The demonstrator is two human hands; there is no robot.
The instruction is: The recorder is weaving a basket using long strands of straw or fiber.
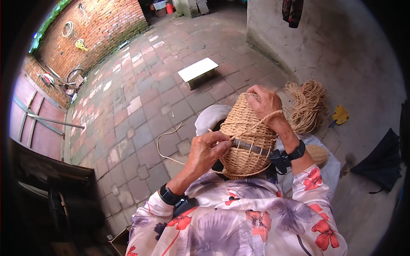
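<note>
I have the woven basket [250,136] in my lap, tipped so its rounded bottom faces away from me and its open mouth sits against my flowered blouse; my right hand [267,104] is spread over the far end of the basket, fingers curled on the weave and grasping it steady; my left hand [209,149] is at the basket's near left side, thumb and fingers pinched shut on a straw cord [256,123] that runs taut across the basket up toward my right hand. A dark strap with pale bands [252,148] circles the basket below the cord; a looser length of the same cord [164,143] trails from the basket's left side onto the brick floor [141,106].

I judge the basket light and fairly stiff, yet springy enough to dent if squeezed hard, so the rounded end and the firm rim are the places to hold it; the cord looks dry, rough and thin, easy to grip between fingertips but likely to fray or snap under a sharp tug.

Right of the basket lies a bundle of straw cord [305,104]; beyond that, a small yellow tool [340,114]; a low white stool [197,70] stands well beyond the basket; a dark folded umbrella [380,162] rests far to its right.
</note>
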